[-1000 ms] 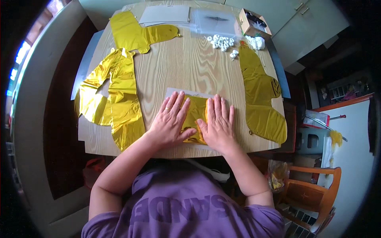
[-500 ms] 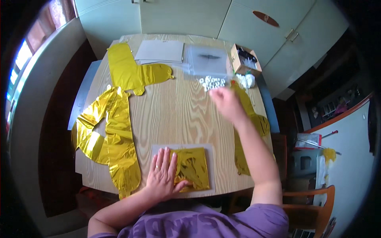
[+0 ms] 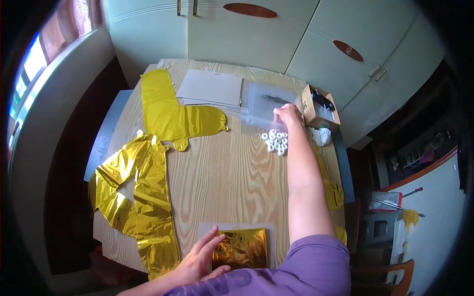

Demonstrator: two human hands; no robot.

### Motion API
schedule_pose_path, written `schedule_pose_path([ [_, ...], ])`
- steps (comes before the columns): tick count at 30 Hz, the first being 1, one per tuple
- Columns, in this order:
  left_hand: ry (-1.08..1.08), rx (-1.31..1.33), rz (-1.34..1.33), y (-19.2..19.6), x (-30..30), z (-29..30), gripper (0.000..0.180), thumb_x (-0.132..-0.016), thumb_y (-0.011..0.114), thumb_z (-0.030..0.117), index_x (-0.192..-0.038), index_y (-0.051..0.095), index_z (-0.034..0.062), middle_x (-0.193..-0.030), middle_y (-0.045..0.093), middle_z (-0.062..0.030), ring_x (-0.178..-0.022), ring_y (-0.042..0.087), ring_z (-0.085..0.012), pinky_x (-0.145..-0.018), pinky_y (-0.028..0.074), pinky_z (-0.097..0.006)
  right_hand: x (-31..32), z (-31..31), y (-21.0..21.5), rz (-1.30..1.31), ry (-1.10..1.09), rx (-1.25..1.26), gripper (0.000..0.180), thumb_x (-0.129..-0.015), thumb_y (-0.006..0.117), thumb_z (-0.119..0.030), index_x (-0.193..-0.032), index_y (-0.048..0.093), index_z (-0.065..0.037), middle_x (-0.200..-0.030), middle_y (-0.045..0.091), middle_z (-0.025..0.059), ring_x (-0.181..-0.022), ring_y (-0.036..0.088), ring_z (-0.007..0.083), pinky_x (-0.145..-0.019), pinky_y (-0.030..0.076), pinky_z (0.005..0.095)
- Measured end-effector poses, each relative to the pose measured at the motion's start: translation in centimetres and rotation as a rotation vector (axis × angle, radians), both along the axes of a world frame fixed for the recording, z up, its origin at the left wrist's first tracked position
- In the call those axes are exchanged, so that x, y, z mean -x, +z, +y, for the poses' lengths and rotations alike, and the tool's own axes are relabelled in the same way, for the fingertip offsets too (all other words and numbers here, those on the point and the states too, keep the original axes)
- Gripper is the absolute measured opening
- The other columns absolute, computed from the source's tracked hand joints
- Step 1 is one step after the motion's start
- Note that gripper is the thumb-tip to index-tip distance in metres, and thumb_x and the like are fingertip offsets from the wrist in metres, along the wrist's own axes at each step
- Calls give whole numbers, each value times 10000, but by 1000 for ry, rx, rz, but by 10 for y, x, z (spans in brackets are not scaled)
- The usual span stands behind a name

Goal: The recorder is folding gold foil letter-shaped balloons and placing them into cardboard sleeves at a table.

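Note:
My left hand (image 3: 201, 257) is open at the near edge of the table, its fingers apart over the left side of a folded gold foil balloon (image 3: 242, 247). Under that packet lies a pale card (image 3: 210, 228). At the far right, my right hand (image 3: 288, 114) reaches to the near right corner of a stack of clear plastic bags (image 3: 259, 106). Its fingers are bent and pressed together on a bag's edge there. Just in front of this hand is a pile of small white rings or rolls (image 3: 276, 142). My right forearm covers part of another gold balloon (image 3: 336, 195).
Two flat gold foil balloons, one L-shaped (image 3: 160, 106) and one crinkled (image 3: 153, 192), lie along the left side. Pale cards (image 3: 210, 88) are stacked at the back. A cardboard box (image 3: 318, 106) with dark items and a crumpled white plastic bundle (image 3: 322, 136) stand at the right.
My right hand has gone from the white rings farther back to the clear bags. My left hand has lifted its fingers from the folded foil. The view has tilted up.

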State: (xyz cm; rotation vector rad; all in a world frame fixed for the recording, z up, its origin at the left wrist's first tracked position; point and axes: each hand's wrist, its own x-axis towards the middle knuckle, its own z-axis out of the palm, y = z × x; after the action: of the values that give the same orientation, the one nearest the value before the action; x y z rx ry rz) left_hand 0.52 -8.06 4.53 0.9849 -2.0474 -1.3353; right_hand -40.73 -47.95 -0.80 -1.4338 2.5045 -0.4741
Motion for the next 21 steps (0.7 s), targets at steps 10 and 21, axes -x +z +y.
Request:
schedule_pose_path([
  [10,4,169,-45,23,-12,-7,745,-838,823,201,-1470,447,84,-1566,303,-268,-1373,475,-407,-1098,454,-469,0,-6,-8,-105,-1,145,340,-778,772,-413,-951,769,-120,-1036,759,91,-998,714,299,-884,551,411],
  [21,377,900,-126,113,-18,-87,543,-742,842,179,-1238,647,75,-1291,593,-197,-1133,626,-364,-923,515,-451,-164,136,168,119,638,755,166,-848,637,-165,-739,673,-45,-844,676,196,-738,666,383,-693,551,468],
])
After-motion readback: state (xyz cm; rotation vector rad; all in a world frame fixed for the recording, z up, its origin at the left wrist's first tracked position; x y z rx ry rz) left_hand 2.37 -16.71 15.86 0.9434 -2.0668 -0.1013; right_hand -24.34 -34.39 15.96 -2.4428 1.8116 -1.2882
